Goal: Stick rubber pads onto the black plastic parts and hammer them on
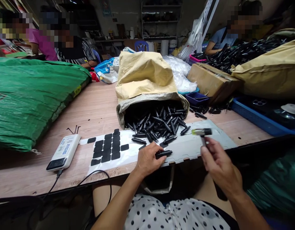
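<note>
We take the tan sack (146, 68) as our landmark: its mouth faces us, and loose black tubes (159, 126) spill from it. Just in front of that mouth, our left hand (148, 158) pinches a single black tube (165, 153) between thumb and fingers; the tube lies on its side, its longer part sticking out rightward from the grip, low over the grey board (183, 147). In front of the sack and to its right, our right hand (216, 159) grips the thin handle of a small hammer (202, 131), its blurred head above the fingertips and well apart from the pinched tube. To the sack's front left we have black squares (115, 149) on a white sheet (127, 156), and farther left a white power bank (66, 148).
</note>
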{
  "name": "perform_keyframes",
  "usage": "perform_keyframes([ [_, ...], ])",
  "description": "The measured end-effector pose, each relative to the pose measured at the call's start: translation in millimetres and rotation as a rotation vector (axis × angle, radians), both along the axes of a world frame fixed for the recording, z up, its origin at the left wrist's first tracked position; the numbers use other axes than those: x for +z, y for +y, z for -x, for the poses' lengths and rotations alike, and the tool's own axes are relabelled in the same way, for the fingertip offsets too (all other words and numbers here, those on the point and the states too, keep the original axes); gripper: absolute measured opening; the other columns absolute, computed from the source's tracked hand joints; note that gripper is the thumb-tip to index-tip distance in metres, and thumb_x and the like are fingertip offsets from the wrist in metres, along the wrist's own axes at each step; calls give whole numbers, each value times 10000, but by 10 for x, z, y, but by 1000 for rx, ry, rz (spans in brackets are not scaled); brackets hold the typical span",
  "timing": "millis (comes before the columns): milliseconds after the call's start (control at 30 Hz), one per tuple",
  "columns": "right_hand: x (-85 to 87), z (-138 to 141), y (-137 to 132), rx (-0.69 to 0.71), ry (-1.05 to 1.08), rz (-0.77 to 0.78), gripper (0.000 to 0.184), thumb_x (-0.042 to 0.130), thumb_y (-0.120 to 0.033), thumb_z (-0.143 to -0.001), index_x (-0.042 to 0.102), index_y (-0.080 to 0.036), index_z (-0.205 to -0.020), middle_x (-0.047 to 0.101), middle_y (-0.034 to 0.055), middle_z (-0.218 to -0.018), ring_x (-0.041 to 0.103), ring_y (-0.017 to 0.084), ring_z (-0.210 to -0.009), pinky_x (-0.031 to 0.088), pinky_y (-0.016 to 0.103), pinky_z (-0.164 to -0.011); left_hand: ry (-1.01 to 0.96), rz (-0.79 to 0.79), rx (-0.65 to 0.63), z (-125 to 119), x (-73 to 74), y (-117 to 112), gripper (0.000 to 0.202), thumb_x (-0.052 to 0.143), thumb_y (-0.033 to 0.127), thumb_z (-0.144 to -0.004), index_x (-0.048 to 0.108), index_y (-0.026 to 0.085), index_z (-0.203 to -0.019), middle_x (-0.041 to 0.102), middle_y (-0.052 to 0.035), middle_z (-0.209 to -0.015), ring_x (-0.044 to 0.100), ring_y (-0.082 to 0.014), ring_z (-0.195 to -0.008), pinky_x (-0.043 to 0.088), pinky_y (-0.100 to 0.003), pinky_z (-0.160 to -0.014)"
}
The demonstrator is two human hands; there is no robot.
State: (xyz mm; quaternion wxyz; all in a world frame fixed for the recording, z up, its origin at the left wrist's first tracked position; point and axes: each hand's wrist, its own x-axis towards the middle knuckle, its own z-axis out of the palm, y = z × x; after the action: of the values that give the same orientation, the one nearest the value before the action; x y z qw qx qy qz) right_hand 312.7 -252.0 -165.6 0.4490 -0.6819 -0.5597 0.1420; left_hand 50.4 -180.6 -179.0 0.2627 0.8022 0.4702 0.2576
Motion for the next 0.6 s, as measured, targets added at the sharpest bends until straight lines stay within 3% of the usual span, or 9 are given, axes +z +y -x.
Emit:
perform_keyframes([
  [100, -11, 323, -129, 184, -12, 32, 417, 540, -369, -983, 568, -231, -1375, 714, 80, -1167, 706, 188, -998, 578, 284, -878, 0, 10, -2, -3, -5, 7, 182, 771, 311, -823, 726, 262, -992, 658, 35, -883, 611, -130, -752, 430, -249, -704],
  [233, 7, 539, -171, 259, -139, -60, 412, 529, -284, -989, 578, -216, -1393, 706, 85, -1255, 704, 201, -1083, 577, 313, -969, -3, 25, 3, 9, -15, 20, 194, 786, 330, -816, 727, 267, -990, 667, 37, -886, 619, -137, -777, 428, -245, -698],
  [400, 19, 683, -186, 333, -225, -150, 462, 508, -179, -990, 536, -233, -1448, 672, 80, -1329, 656, 203, -1207, 538, 329, -1061, -7, 47, -11, 15, -7, 21, 194, 775, 321, -828, 737, 282, -1014, 666, 36, -895, 629, -141, -806, 434, -247, -720],
  [600, -72, 676, -169, 371, -280, -48, 486, 458, -165, -1002, 517, -242, -1478, 691, 79, -1282, 688, 210, -1148, 556, 345, -1037, -11, 50, 7, 2, -15, 14, 165, 778, 297, -816, 740, 277, -975, 655, 42, -869, 628, -132, -781, 430, -245, -709],
])
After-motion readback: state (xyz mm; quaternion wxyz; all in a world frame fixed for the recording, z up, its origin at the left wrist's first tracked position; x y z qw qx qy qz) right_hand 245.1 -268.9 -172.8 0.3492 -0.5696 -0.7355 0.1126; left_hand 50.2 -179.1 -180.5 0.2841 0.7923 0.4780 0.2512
